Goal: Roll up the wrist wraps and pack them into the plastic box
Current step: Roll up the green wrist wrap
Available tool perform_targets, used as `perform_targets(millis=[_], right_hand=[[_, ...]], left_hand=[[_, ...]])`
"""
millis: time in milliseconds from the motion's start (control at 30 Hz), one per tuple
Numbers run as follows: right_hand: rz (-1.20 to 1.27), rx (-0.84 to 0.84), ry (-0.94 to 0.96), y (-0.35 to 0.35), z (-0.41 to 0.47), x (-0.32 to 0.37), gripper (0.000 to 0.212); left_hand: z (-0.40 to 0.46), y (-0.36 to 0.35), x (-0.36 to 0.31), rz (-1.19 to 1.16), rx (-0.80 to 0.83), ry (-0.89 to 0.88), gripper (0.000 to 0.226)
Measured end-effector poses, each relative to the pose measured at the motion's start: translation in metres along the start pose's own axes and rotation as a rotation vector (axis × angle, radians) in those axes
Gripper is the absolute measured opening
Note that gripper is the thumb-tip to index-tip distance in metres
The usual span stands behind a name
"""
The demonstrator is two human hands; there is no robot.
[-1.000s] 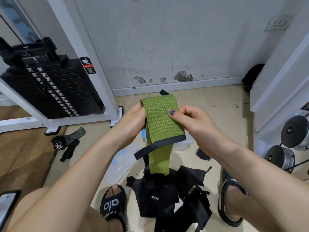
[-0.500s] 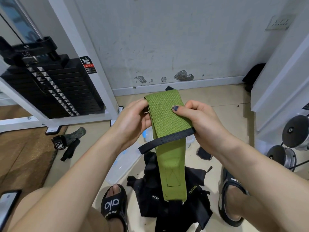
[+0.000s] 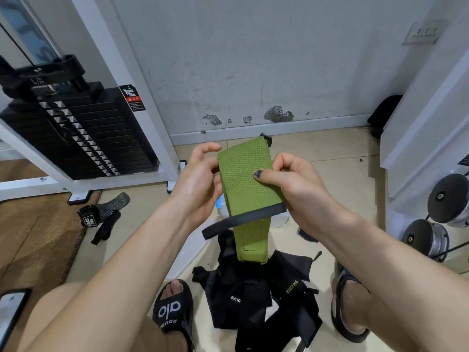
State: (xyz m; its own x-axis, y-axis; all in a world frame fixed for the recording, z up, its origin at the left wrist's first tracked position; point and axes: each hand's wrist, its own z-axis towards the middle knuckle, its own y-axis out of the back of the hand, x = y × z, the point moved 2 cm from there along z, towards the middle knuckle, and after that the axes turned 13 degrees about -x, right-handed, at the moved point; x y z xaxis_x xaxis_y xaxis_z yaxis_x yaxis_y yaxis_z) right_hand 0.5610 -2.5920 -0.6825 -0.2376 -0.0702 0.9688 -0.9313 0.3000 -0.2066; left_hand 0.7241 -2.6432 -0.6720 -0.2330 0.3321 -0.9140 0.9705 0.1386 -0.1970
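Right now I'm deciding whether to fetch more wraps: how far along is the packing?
Nothing looks finished. In hand: the green wrist wrap, pinched by the right hand and held by the left hand, with its tail hanging unrolled. Left: the black wraps piled loose on the floor. The clear plastic box is mostly hidden behind the green wrap; I cannot tell what is in it.

A wrap (image 3: 247, 184) hangs between the left hand (image 3: 200, 184) and right hand (image 3: 291, 184), its tail dropping toward a pile of wraps (image 3: 256, 301) on the floor (image 3: 330, 153). The pile lies between two sandalled feet. A box (image 3: 279, 221) sits on the floor behind the held wrap, mostly hidden. A weight stack (image 3: 76, 133) stands left, with straps (image 3: 101, 217) on the floor before it. Dumbbells (image 3: 439, 219) lie right.
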Motion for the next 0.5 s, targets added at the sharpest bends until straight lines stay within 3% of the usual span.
perform_targets(millis=[133,367,467,500], right_hand=[[-0.012,-0.036,-0.009,0.000,0.001,-0.004,0.046],[-0.030,-0.120,-0.026,0.002,0.002,-0.003,0.046],[-0.016,-0.134,-0.044,0.002,0.002,-0.005,0.045],[-0.017,-0.129,-0.045,0.001,0.001,-0.006,0.044]], left_hand=[[-0.002,0.000,0.000,0.129,0.027,-0.157,0.040],[-0.009,-0.004,-0.007,0.109,0.072,-0.199,0.016],[-0.007,-0.003,0.001,0.276,0.081,-0.298,0.004],[-0.007,-0.002,0.004,0.323,0.073,-0.340,0.010]])
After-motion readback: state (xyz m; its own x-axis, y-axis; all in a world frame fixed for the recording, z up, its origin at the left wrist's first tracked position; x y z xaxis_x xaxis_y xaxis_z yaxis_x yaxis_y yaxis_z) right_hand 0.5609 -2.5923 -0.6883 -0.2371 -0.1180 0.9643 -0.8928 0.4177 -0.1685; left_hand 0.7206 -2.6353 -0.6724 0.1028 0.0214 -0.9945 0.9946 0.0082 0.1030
